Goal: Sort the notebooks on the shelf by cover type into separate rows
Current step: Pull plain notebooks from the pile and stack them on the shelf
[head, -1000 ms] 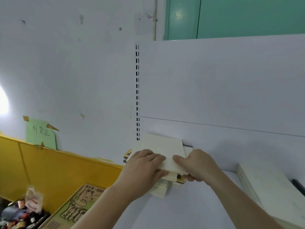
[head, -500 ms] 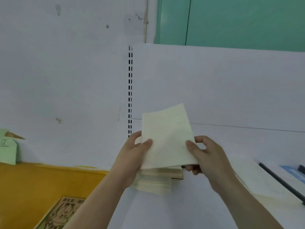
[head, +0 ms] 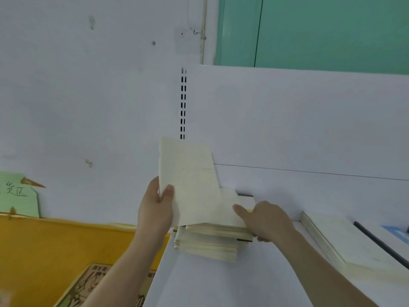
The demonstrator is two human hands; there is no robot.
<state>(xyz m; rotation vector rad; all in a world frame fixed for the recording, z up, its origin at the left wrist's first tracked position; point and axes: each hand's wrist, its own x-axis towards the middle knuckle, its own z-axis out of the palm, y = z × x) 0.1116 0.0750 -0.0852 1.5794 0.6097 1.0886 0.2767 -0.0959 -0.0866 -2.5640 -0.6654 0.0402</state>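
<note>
A cream-covered notebook (head: 188,178) is lifted upright above a stack of notebooks (head: 208,242) at the left end of the white shelf (head: 221,280). My left hand (head: 155,209) grips its left edge, thumb on the front. My right hand (head: 265,220) pinches the right side of the top notebooks of the stack, thumb on top and fingers underneath. A dark-edged cover shows low in that stack. A second row of cream notebooks (head: 338,240) lies flat on the shelf to the right.
A slotted shelf upright (head: 183,103) runs up the white back panel. A black strip (head: 380,242) and a blue item (head: 398,234) lie at the far right. Left of the shelf are a yellow bin wall (head: 55,244), a green paper label (head: 17,193) and a printed carton (head: 88,286).
My left hand has taken the cream notebook alone and raised it further up and left. My right hand let go of it and dropped onto the stack's top notebooks.
</note>
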